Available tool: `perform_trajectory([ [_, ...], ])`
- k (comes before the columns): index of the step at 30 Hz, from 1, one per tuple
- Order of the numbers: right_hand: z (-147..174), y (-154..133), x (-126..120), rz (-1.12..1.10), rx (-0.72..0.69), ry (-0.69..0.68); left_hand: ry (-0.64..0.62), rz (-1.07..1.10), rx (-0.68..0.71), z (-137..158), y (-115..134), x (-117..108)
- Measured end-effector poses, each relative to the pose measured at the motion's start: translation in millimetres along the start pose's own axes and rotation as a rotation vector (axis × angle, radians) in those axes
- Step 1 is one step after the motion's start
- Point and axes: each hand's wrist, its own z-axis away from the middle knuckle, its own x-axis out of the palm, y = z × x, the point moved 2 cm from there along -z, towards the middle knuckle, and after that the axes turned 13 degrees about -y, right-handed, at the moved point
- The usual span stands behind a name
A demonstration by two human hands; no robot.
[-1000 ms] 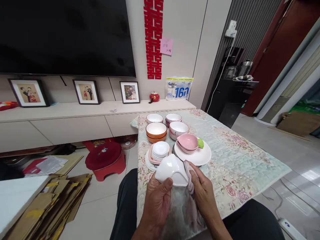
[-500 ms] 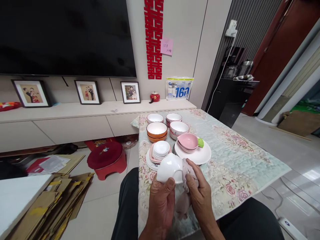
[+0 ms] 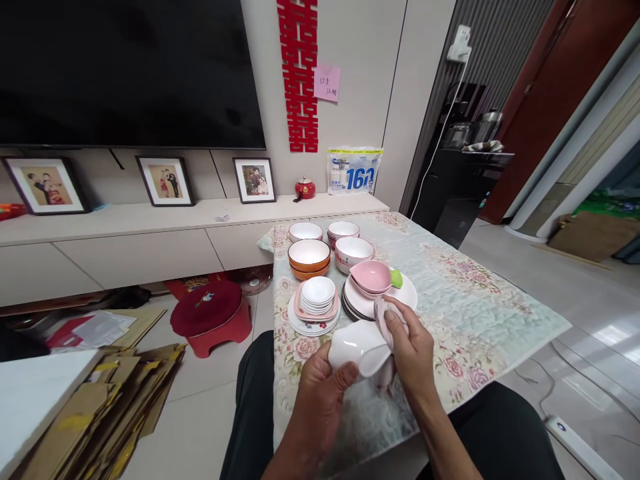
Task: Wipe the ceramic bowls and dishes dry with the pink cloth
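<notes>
A white ceramic bowl (image 3: pixel 355 347) is tilted on its side above the near part of the table, gripped by my left hand (image 3: pixel 323 380) with the thumb across its outside. My right hand (image 3: pixel 410 340) pinches a pale pink cloth (image 3: pixel 384 320) against the bowl's right side. Just beyond lie small white bowls (image 3: pixel 319 291) stacked on a pink dish and white plates (image 3: pixel 313 328). Right of them, pink leaf-shaped bowls (image 3: pixel 370 275) with a green handle rest on a stack of large plates (image 3: pixel 407 293).
Orange bowls (image 3: pixel 309 257) and patterned white bowls (image 3: pixel 354 255) stand at the back of the flowered tablecloth (image 3: pixel 470 313). A low cabinet (image 3: pixel 145 253) runs behind. Left on the floor are a red stool (image 3: pixel 210 320) and flattened cardboard (image 3: pixel 115 407).
The white bowl has been turned and lowered slightly to the right. My right hand and the cloth have shifted up and right around its rim. The view has shifted slightly.
</notes>
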Motion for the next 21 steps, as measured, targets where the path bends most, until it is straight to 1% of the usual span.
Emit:
perform_trajectory([
  [2,8,-9,12,0.128,-0.160,0.000,0.067,0.051,0.070,-1,-4,2],
  [5,26,-16,32,0.252,-0.391,-0.073,0.141,0.114,0.157,-1,-6,0],
  [7,36,-16,41,0.297,-0.486,-0.114,0.168,0.139,0.177,0,-6,-2],
  [9,39,-13,44,0.298,-0.523,-0.147,0.191,0.150,0.181,1,-7,-4],
  [10,38,-12,43,0.278,-0.510,-0.148,0.197,0.150,0.181,2,-8,-4],
  [12,29,-10,36,0.193,-0.403,-0.106,0.192,0.145,0.176,3,-10,-2],
  [14,16,-10,28,0.068,-0.238,-0.048,0.173,0.143,0.170,4,-13,0],
  [16,6,-12,22,-0.094,-0.066,-0.024,0.161,0.141,0.162,5,-15,3],
  [18,3,-14,22,-0.257,0.096,-0.007,0.162,0.136,0.162,5,-15,3],
  [19,5,-14,23,-0.309,0.155,0.017,0.158,0.135,0.165,5,-15,2],
  [20,8,-15,25,-0.324,0.189,0.047,0.150,0.138,0.168,5,-15,1],
  [21,13,-15,27,-0.298,0.188,0.075,0.140,0.142,0.172,5,-14,0],
])
